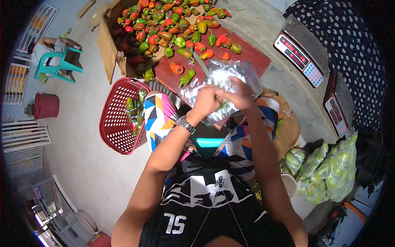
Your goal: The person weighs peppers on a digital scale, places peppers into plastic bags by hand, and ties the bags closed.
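My left hand (207,101) is closed on a clear plastic bag (247,75) over the near edge of the red board (251,61). Right beside it, my right hand (240,95) also grips the crinkled plastic, its thumb meeting the left fingers; it is slightly blurred. Something green shows through the film under my hands, too covered to make out. Loose red and green peppers (187,77) lie on the board just beyond the bag. A knife-like strip (200,64) slants across the board, partly hidden by the plastic.
A cardboard box (108,61) spills many peppers onto the board. The red basket (110,119) at left holds bagged peppers. Two digital scales (297,53) stand at right, above filled plastic bags (329,168). A person sits on a green chair (61,61) at far left.
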The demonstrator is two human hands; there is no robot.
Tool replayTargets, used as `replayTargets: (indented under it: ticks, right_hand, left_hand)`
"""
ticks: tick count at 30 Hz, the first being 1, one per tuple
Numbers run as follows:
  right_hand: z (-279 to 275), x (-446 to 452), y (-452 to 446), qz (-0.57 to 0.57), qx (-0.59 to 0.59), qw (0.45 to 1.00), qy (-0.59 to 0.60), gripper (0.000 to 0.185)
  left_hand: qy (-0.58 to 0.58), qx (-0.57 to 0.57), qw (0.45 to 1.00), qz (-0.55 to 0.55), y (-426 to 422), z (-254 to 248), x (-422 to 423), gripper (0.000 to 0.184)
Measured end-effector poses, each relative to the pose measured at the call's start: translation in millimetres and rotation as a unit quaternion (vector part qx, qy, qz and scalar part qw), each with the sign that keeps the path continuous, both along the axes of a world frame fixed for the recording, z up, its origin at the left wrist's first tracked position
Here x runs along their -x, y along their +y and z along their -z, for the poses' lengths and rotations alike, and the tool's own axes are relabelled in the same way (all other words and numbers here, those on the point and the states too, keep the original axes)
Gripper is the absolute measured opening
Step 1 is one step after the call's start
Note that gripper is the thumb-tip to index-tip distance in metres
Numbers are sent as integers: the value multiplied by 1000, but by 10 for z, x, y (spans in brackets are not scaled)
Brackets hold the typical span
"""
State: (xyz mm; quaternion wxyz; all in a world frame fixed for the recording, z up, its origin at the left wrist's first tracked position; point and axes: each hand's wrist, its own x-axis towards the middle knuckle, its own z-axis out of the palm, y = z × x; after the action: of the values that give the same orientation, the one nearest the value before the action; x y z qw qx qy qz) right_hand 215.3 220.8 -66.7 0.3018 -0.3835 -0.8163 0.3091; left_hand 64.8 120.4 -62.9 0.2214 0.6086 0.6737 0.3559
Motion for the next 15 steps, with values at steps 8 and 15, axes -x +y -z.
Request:
replayTargets:
  ticks: [8, 15]
  right_hand:
    - [-163, 335, 161, -204, 289, 914, 200, 33]
    - [-1642, 447, -168, -166, 456, 850, 205, 32]
  left_hand:
    - [-127, 117, 985, 22, -18, -348, 418, 32]
    - [-409, 92, 899, 126, -15, -839, 378, 24]
